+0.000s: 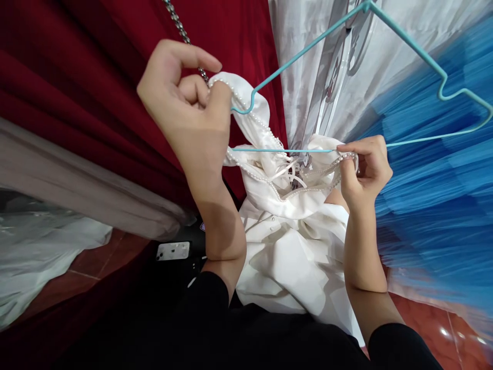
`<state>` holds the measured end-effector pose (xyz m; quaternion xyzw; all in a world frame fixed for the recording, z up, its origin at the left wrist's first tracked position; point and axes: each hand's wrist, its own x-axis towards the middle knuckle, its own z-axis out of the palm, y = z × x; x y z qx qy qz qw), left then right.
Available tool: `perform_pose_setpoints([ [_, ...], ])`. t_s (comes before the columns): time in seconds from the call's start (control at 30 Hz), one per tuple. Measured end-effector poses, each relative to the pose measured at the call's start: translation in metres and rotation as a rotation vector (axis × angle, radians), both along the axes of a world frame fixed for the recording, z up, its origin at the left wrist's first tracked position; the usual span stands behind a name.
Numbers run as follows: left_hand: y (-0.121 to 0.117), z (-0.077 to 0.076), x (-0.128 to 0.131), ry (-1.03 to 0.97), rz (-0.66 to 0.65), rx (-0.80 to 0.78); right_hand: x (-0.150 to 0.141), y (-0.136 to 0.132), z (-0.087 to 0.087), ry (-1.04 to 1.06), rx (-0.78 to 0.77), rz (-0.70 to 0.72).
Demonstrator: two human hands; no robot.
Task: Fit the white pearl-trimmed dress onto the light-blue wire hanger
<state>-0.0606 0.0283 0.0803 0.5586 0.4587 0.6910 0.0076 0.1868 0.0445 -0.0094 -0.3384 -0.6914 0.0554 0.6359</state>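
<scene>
A white dress (pixel 292 257) with pearl beading along its neckline and straps hangs down in front of me onto my lap. My left hand (pixel 188 97) is closed on its left strap, by the left end of a light-blue wire hanger (pixel 308 48). Most of that grip is hidden behind the fingers and thumb. On the other side, my right hand (pixel 364 169) pinches the pearl-edged right strap, with fingertips against the hanger's lower bar. The hanger's right end sticks out past this hand, outside the strap. White ribbon ties show inside the bodice.
Dark red drapes (pixel 96 77) hang at the left, with a metal chain (pixel 177 20) in front. Blue tulle (pixel 435 169) fills the right side. White fabric (pixel 295 46) hangs behind. A white phone (pixel 173 251) lies on a black surface at lower left.
</scene>
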Motion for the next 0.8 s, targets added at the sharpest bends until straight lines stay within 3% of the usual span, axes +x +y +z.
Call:
perform_pose_setpoints([
  [0.13, -0.004, 0.002, 0.022, 0.043, -0.104, 0.045, 0.001, 0.002, -0.001, 0.001, -0.001, 0.015],
  [0.27, -0.022, -0.016, 0.040, -0.086, -0.334, 0.134, 0.001, 0.005, -0.003, 0.004, -0.010, 0.020],
  [0.33, -0.032, -0.034, 0.045, -0.164, -0.460, -0.048, 0.000, 0.004, -0.004, 0.006, -0.014, 0.027],
  [0.4, -0.036, -0.057, 0.047, -0.136, -0.611, -0.350, 0.000, 0.003, -0.003, 0.004, -0.035, 0.027],
  [0.47, -0.032, -0.078, 0.048, -0.154, -0.647, -0.556, 0.000, 0.000, -0.003, 0.001, -0.077, 0.029],
  [0.5, -0.028, -0.086, 0.049, -0.218, -0.616, -0.587, 0.000, -0.002, -0.002, 0.001, -0.102, 0.032],
  [0.6, -0.013, -0.096, 0.057, -0.526, -0.609, -0.430, 0.000, -0.007, 0.001, -0.003, -0.183, 0.034],
  [0.7, -0.004, -0.088, 0.073, -0.803, -0.787, -0.292, -0.002, -0.010, 0.004, 0.011, -0.219, 0.038],
  [0.8, -0.005, -0.080, 0.088, -0.995, -0.792, -0.234, -0.004, -0.010, 0.004, 0.061, -0.187, 0.044],
])
